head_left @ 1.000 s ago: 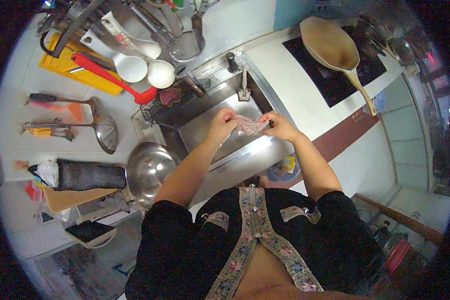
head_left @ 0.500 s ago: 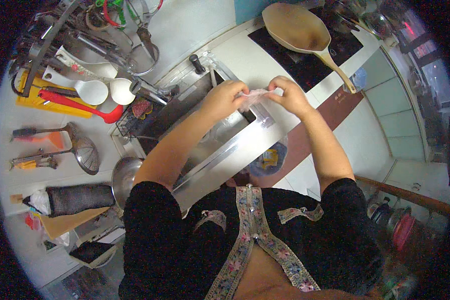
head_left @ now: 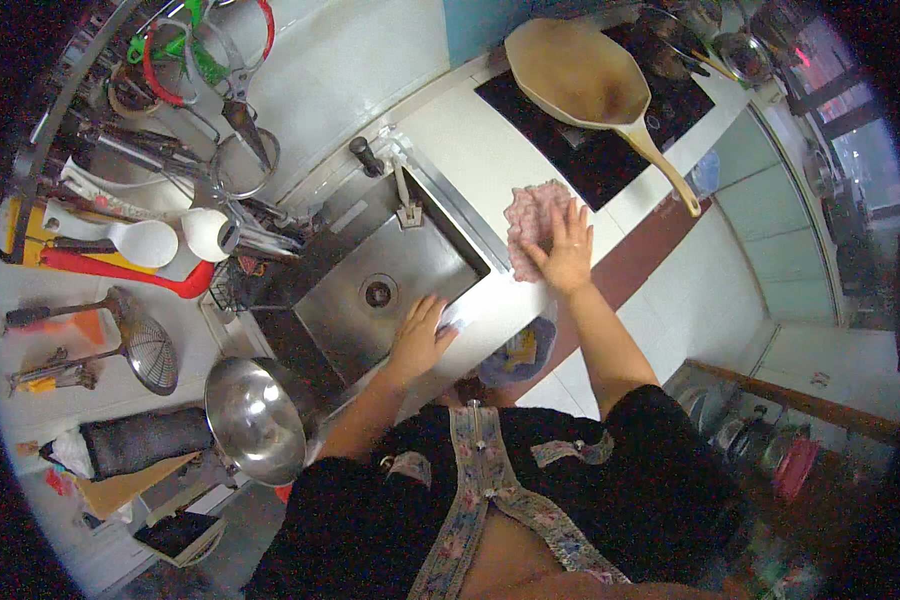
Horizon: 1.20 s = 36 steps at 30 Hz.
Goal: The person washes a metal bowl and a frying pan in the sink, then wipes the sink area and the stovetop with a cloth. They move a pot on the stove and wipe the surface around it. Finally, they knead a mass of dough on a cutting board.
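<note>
A pale pink cloth with a ruffled edge (head_left: 526,226) lies spread on the white counter between the sink and the cooktop. My right hand (head_left: 567,252) rests flat on the cloth's right side, fingers stretched and apart. At the front rim of the steel sink (head_left: 342,296) lies my left hand (head_left: 420,342), open, its fingers extended over the rim and holding nothing I can see. A faucet (head_left: 406,200) stands at the sink's far side, and the drain (head_left: 378,291) shows in the basin floor.
A beige frying pan (head_left: 580,75) sits on the black cooktop (head_left: 610,165), handle jutting past the counter edge. A steel bowl (head_left: 256,420) stands left of the sink. Scissors (head_left: 232,85), a red ladle (head_left: 130,272) and a skimmer (head_left: 150,350) hang at left. A lined bin (head_left: 518,352) stands below the counter.
Both hands held the bunched pink cloth above the sink's edge. Now it lies spread on the counter under my right hand; my left hand has let go and come back to the sink's front rim.
</note>
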Each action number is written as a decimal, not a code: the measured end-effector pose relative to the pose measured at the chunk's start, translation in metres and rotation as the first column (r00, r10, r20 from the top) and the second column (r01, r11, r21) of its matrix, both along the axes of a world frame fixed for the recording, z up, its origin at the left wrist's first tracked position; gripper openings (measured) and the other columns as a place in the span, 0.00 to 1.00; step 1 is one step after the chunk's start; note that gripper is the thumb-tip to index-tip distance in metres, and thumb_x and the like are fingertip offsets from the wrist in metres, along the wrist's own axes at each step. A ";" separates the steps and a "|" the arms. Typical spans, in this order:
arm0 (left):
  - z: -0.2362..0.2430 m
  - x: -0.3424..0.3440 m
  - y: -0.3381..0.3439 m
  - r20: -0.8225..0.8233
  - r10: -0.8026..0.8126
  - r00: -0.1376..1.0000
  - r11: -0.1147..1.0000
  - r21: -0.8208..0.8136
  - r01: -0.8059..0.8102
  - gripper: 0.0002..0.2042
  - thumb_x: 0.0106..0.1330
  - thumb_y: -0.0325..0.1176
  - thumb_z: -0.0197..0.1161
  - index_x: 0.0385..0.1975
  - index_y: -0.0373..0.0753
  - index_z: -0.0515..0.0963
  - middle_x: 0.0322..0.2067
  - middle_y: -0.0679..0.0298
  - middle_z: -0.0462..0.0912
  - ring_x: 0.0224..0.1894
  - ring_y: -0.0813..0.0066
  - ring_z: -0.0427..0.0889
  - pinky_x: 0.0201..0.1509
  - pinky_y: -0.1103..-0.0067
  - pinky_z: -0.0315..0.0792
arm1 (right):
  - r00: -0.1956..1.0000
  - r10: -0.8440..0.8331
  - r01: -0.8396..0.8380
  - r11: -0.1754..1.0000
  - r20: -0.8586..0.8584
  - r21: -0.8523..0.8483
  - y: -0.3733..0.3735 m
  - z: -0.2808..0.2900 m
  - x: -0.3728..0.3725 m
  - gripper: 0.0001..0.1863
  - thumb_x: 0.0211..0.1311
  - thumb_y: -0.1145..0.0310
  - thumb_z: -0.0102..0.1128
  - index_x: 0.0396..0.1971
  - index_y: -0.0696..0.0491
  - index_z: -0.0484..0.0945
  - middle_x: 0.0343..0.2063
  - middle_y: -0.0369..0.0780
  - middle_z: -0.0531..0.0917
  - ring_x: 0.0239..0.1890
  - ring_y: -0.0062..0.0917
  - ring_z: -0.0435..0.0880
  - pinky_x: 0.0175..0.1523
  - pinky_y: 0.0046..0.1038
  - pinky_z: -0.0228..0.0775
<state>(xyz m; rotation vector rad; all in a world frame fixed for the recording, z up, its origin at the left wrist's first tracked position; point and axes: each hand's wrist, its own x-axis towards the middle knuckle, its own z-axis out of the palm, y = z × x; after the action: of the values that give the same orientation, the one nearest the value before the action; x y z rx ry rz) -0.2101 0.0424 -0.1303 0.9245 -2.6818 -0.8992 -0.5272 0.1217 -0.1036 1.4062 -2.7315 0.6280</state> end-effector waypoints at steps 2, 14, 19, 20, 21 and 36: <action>-0.022 0.027 0.002 0.050 0.048 0.998 0.994 -0.100 -0.043 0.28 0.64 0.44 0.64 0.61 0.35 0.72 0.65 0.50 0.70 0.70 0.52 0.64 0.73 0.59 0.58 | 0.998 0.062 -0.062 0.998 -0.023 -0.009 -0.022 -0.029 -0.005 0.51 0.53 0.37 0.66 0.74 0.41 0.56 0.76 0.49 0.48 0.77 0.50 0.41 0.75 0.59 0.35; -0.027 0.059 0.007 0.205 0.064 0.977 0.998 -0.013 -0.062 0.25 0.66 0.42 0.58 0.61 0.37 0.70 0.61 0.52 0.75 0.65 0.53 0.70 0.69 0.57 0.62 | 0.959 -0.180 0.215 0.966 -0.216 0.146 -0.073 -0.074 -0.021 0.35 0.71 0.49 0.44 0.73 0.50 0.58 0.75 0.47 0.54 0.77 0.42 0.47 0.77 0.49 0.34; -0.003 0.052 -0.005 0.261 0.031 0.965 0.994 0.095 -0.058 0.24 0.66 0.44 0.58 0.59 0.36 0.72 0.57 0.52 0.78 0.61 0.53 0.74 0.65 0.58 0.66 | 0.992 -0.066 0.084 0.982 -0.109 0.170 -0.238 -0.077 -0.027 0.31 0.74 0.50 0.33 0.72 0.47 0.60 0.75 0.42 0.55 0.77 0.38 0.47 0.78 0.44 0.35; -0.004 0.053 -0.005 0.200 0.042 0.979 0.994 0.089 -0.060 0.24 0.66 0.44 0.59 0.59 0.36 0.73 0.56 0.52 0.79 0.60 0.53 0.75 0.64 0.58 0.66 | 0.998 -0.035 0.045 0.981 -0.054 0.188 -0.269 -0.074 -0.020 0.31 0.74 0.50 0.32 0.72 0.46 0.60 0.75 0.42 0.55 0.77 0.38 0.48 0.78 0.43 0.35; -0.012 0.057 -0.002 0.216 0.052 0.975 0.996 0.059 -0.066 0.24 0.66 0.44 0.59 0.58 0.36 0.73 0.56 0.52 0.79 0.59 0.53 0.75 0.64 0.58 0.67 | 0.999 0.047 -0.048 0.988 0.007 0.149 -0.298 -0.070 -0.010 0.31 0.74 0.50 0.31 0.73 0.45 0.60 0.75 0.41 0.55 0.77 0.39 0.48 0.78 0.44 0.35; -0.009 0.063 0.006 0.211 0.081 0.974 0.997 -0.032 -0.076 0.21 0.65 0.46 0.60 0.51 0.37 0.76 0.50 0.50 0.81 0.56 0.52 0.77 0.61 0.59 0.68 | 0.710 0.699 -0.668 0.707 -0.084 0.233 -0.251 -0.066 0.014 0.31 0.75 0.54 0.40 0.75 0.41 0.52 0.76 0.38 0.52 0.78 0.31 0.46 0.79 0.42 0.32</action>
<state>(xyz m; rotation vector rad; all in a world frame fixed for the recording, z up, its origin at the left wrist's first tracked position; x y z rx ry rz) -0.1474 0.0481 -0.1394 1.1745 -2.7995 -0.7909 -0.5136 -0.1290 -0.1701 2.4290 -2.1075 0.2153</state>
